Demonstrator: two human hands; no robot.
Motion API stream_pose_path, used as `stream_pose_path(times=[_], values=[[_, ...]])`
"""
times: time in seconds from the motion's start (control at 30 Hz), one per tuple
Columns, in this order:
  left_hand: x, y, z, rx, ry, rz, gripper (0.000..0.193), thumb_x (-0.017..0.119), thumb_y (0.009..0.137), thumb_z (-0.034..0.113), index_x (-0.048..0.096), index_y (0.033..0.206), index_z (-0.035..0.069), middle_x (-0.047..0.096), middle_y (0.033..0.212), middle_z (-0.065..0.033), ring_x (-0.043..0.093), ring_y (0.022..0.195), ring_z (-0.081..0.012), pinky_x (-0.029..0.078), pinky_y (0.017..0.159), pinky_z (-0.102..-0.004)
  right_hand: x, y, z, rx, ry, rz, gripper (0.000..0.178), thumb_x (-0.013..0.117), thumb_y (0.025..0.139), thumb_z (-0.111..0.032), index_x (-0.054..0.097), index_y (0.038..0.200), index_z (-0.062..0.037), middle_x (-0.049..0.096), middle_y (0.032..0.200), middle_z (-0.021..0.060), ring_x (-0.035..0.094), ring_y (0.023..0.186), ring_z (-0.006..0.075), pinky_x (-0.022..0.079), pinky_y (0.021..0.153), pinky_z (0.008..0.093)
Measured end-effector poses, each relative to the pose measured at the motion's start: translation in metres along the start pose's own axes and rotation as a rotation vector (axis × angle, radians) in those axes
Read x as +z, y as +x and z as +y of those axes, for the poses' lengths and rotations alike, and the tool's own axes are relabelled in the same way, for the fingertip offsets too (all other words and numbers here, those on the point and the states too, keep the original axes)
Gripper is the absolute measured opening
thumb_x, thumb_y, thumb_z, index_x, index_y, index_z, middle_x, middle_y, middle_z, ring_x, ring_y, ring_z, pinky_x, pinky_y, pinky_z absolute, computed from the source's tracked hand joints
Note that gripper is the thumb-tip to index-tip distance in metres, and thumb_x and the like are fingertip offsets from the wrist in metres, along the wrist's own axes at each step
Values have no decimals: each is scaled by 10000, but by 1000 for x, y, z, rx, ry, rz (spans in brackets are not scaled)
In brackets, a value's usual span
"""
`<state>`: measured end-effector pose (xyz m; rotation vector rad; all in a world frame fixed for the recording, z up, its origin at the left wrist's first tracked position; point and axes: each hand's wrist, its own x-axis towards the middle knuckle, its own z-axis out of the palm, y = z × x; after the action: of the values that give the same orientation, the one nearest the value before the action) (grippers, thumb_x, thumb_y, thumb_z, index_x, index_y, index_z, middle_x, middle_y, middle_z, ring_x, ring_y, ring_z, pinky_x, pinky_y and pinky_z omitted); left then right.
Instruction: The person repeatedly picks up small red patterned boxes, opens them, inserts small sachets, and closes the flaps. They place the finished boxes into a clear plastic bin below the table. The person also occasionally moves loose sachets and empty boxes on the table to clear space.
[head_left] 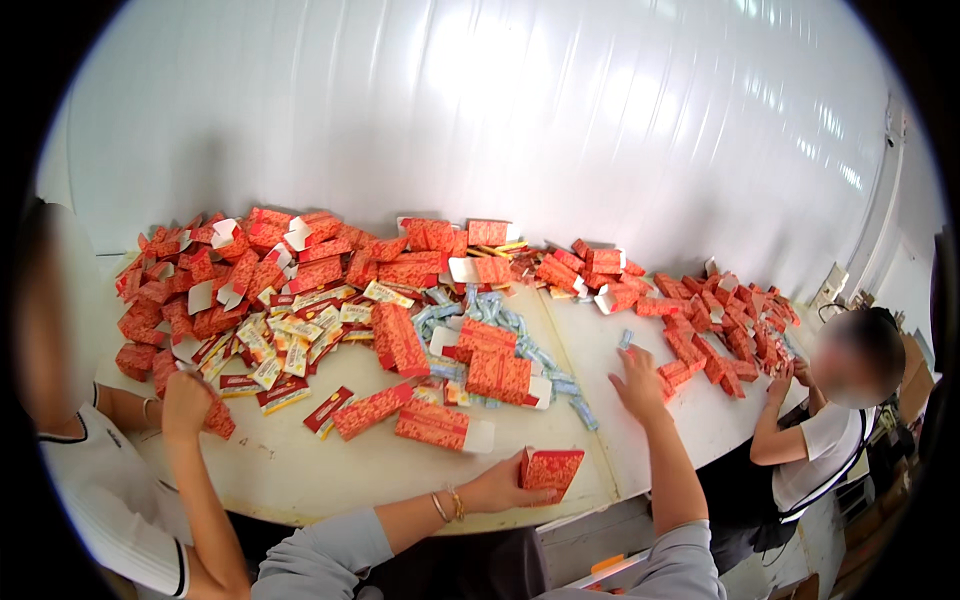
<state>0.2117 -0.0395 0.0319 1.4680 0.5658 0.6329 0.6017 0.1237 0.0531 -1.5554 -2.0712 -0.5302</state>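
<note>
My left hand [497, 486] is wrapped round a red patterned carton [552, 472] above the table's front edge. My right hand [638, 382] reaches across the table, its fingers apart. A small light-blue packet [626, 339] lies right at those fingertips; I cannot make out whether they touch it. Left of that hand, more light-blue packets [582, 411] trail across the tabletop. Several red cartons [500, 378] lie on and beside them, some with white flaps standing open. Flat white-and-yellow sachets [290, 330] are heaped farther left.
A big pile of red cartons [240, 262] covers the back left against the white wall [500, 120]. Another carton pile [715, 320] spreads over the right side. One person [120, 490] works at the left with a carton in hand, another [820, 430] at the right end.
</note>
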Motion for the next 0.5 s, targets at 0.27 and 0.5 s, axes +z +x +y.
stream_pose_path(times=[0.27,0.5], values=[[-15,21,-7,-123,-100,4,664,863,1011,303,529,1510,20,708,1404,-79,662,1280,-151,544,1119,-362,264,188,49,50,257,-298,471,596,1069,-236,625,1483,-15,627,1506,280,559,1426,475,419,1245,528],[-55,59,-4,-147,-242,11,640,849,1022,288,541,1518,24,704,1422,-72,656,1301,-152,538,1131,-364,375,287,132,385,36,-94,656,484,1113,-461,470,1669,-113,428,1735,229,378,1565,532,294,1304,635]])
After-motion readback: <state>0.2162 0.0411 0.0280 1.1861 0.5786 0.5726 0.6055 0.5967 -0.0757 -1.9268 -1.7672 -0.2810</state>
